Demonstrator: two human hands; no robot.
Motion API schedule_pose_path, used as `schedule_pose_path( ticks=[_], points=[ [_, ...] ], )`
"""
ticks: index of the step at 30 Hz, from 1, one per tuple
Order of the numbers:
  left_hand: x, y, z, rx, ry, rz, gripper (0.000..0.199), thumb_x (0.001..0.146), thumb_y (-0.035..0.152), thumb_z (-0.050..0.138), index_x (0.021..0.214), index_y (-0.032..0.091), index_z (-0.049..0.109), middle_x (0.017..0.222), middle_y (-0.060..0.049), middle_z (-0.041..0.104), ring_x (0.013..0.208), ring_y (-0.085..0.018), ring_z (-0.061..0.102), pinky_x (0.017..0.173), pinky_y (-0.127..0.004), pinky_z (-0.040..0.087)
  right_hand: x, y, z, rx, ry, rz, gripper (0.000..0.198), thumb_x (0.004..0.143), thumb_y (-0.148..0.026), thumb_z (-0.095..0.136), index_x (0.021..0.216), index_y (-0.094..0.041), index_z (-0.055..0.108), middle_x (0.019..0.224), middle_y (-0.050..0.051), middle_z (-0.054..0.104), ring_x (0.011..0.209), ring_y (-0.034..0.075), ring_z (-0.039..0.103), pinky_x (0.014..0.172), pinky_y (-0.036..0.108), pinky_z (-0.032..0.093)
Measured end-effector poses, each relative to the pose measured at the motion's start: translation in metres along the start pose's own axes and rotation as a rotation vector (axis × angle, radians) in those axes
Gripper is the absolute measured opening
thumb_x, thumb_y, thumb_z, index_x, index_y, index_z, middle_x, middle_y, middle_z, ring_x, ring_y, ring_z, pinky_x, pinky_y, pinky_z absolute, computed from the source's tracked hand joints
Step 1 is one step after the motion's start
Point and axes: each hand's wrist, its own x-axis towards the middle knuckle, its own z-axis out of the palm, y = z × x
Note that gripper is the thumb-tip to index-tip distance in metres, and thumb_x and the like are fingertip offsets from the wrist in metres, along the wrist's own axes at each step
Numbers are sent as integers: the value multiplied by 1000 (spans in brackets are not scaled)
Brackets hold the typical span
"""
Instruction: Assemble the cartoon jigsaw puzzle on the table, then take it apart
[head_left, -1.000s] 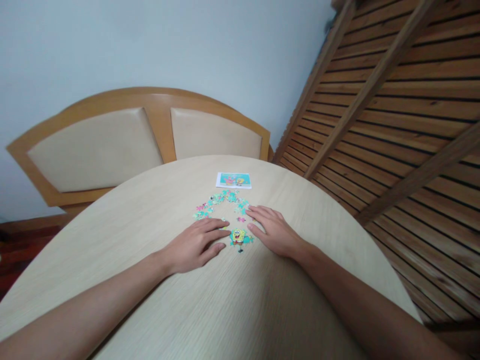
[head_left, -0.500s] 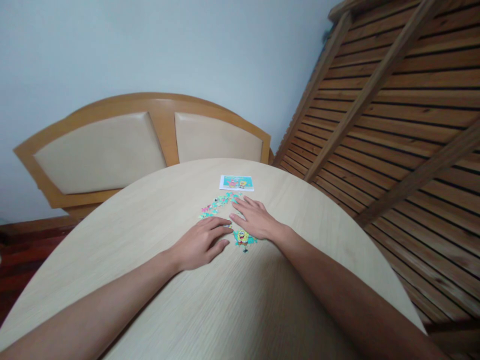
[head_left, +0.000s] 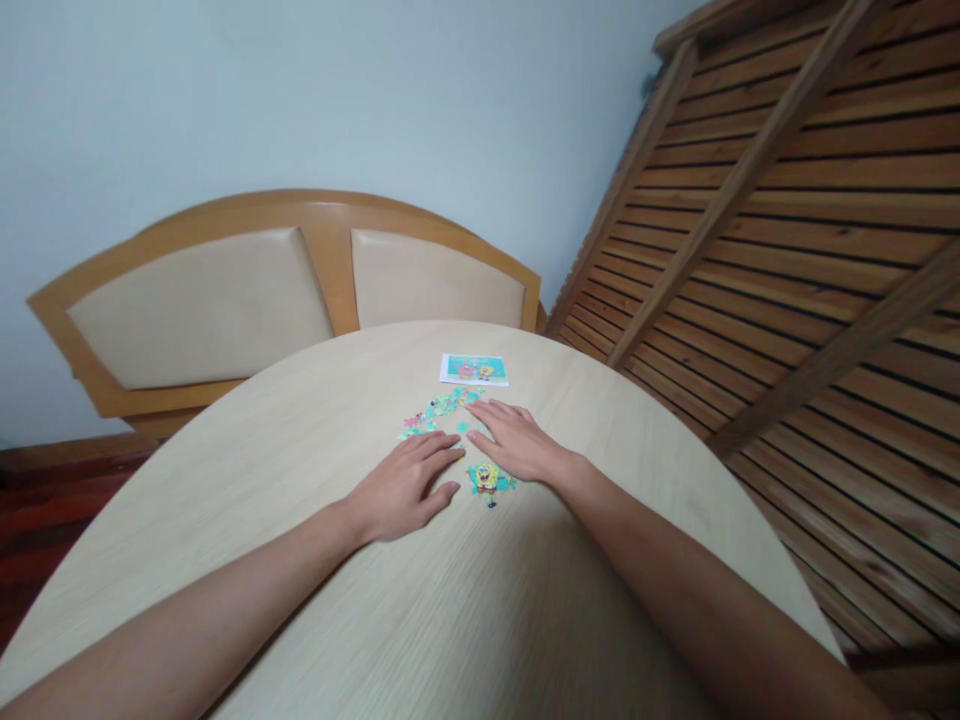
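My left hand (head_left: 409,487) rests low over the table with fingers stretched and thumb apart, its fingertips by loose jigsaw pieces. Across from it, my right hand (head_left: 517,440) lies with fingers extended, the tips at the right end of a pile of jigsaw pieces (head_left: 448,403). A single turquoise piece (head_left: 462,427) shows between the two hands. Just below the right hand sits a joined section of puzzle (head_left: 486,480) with a yellow cartoon sponge figure on turquoise. Whether any piece lies under my fingers is hidden.
A picture card (head_left: 474,370) with pink and yellow cartoon figures lies beyond the pieces. The round wooden table (head_left: 315,620) reaches toward a padded headboard (head_left: 330,250) against the wall. Slatted wood panelling (head_left: 787,230) leans at the right.
My hands have drawn slightly apart, and a turquoise piece between them is now visible. The joined section stays in place; the view has tilted a little.
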Motion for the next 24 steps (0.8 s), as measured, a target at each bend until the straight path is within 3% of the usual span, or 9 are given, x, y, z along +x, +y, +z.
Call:
schedule_pose_path(
  ticks=[6, 14, 24],
  points=[
    [0, -1, 2, -9, 21, -12, 45, 100, 39, 50, 139, 16, 54, 149, -14, 51, 138, -29, 47, 116, -49, 39, 4, 0, -5, -72, 81, 124, 48, 104, -42, 41, 140, -13, 53, 144, 17, 56, 135, 31, 47, 111, 49, 34],
    [-1, -4, 3, -43, 77, -11, 38, 97, 32, 53, 131, 17, 59, 141, -14, 57, 132, -29, 52, 113, -48, 43, 35, -17, 3, -66, 0, -25, 47, 106, -38, 33, 147, -23, 50, 159, 5, 42, 147, 30, 31, 117, 51, 26],
    [2, 2, 1, -24, 97, -84, 32, 96, 29, 55, 124, 16, 61, 135, -14, 60, 127, -29, 55, 110, -50, 44, 9, -16, -7, -105, 97, -33, 35, 103, -31, 43, 123, -14, 66, 133, 14, 65, 139, 30, 42, 114, 49, 28]
  ],
)
